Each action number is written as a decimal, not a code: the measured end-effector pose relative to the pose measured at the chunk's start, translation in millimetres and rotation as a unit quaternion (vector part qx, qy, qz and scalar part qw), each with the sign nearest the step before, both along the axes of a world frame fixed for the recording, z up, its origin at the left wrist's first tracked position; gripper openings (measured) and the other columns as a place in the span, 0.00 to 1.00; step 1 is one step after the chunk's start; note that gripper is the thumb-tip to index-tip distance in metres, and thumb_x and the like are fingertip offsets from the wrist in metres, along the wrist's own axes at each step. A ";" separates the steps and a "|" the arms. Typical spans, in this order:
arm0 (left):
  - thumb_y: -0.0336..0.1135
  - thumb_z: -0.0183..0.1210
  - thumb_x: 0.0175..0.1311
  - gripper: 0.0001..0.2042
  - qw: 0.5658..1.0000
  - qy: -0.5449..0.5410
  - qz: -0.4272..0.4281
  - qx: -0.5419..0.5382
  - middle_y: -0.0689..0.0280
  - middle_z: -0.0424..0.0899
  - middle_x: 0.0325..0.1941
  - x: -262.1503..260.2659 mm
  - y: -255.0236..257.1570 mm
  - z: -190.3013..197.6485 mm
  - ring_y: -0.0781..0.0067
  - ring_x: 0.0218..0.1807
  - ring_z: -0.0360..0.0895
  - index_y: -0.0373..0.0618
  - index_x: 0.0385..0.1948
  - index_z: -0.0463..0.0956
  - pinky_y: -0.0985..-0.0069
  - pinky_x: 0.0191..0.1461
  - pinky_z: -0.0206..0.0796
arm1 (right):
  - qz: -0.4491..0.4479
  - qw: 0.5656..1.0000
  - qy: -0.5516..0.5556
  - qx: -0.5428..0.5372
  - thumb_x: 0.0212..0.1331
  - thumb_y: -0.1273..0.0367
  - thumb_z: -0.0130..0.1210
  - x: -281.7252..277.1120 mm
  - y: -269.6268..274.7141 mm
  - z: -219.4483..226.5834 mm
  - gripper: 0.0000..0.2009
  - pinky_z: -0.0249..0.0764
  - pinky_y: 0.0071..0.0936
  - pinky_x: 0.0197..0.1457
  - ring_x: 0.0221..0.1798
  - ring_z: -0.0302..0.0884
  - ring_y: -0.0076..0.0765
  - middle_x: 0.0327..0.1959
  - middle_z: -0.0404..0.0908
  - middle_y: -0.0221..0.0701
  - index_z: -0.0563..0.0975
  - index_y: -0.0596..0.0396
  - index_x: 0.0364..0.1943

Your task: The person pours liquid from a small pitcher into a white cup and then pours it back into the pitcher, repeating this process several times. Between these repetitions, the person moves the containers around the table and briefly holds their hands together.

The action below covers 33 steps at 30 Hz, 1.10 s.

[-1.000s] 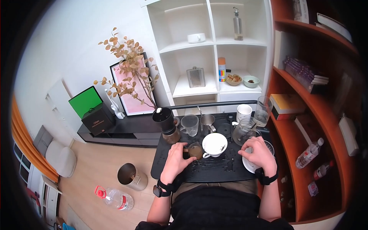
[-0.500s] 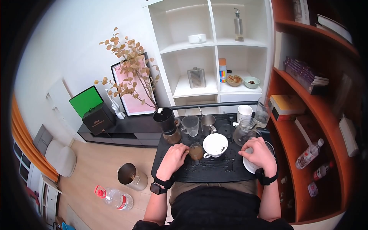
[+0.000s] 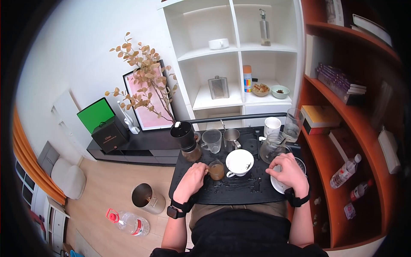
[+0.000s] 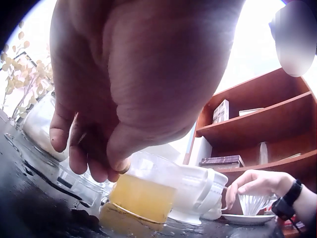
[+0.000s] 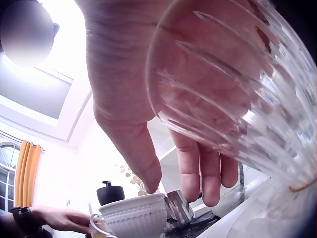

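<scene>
My left hand (image 3: 191, 177) pinches the handle of a small glass cup (image 3: 217, 170) with brown liquid in it. In the left wrist view the cup (image 4: 141, 198) stands upright on the wet black surface, its liquid looking yellow. Just right of it is a white cup (image 3: 234, 170) with dark specks inside; its ribbed side (image 5: 136, 215) shows in the right wrist view. My right hand (image 3: 290, 173), fingers loosely bent and holding nothing, hovers over a white saucer (image 3: 277, 184). A ribbed clear glass (image 5: 267, 109) on that saucer stands close beside the right palm.
On the black tabletop (image 3: 239, 197), a coffee grinder (image 3: 190, 150), glass mug (image 3: 212, 140), metal cup (image 3: 231, 136), glass pot (image 3: 269, 150), white cup (image 3: 272, 124) and tall glass (image 3: 293, 126) stand behind. A bin (image 3: 155, 203) and large bottle (image 3: 128, 220) are on the floor.
My left hand has shifted from around the small glass cup to its left side, fingertips now at the handle. The right hand stays over the saucer.
</scene>
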<state>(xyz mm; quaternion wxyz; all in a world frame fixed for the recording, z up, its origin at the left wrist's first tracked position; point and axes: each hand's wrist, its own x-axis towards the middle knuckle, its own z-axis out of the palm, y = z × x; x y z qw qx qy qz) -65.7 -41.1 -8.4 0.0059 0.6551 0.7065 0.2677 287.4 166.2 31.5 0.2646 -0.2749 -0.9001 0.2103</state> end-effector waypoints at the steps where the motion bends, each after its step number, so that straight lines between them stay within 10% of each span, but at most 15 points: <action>1: 0.27 0.61 0.82 0.08 1.000 0.000 0.007 -0.002 0.47 0.89 0.53 0.8 -1.7 0.9 0.40 0.60 0.85 0.35 0.54 0.83 0.50 0.69 0.76 | 0.000 1.000 0.000 0.000 0.61 0.62 0.79 -0.1 -0.5 0.6 0.12 0.72 0.41 0.71 0.52 0.85 0.46 0.38 0.94 0.36 0.91 0.56 0.32; 33: 0.28 0.62 0.84 0.07 0.989 0.026 0.048 0.136 0.51 0.86 0.51 29.8 18.7 57.3 0.40 0.55 0.83 0.39 0.55 0.82 0.51 0.62 0.74 | -0.007 1.000 0.006 0.005 0.60 0.62 0.80 0.3 0.0 -1.9 0.12 0.73 0.41 0.70 0.52 0.87 0.48 0.38 0.93 0.38 0.91 0.56 0.32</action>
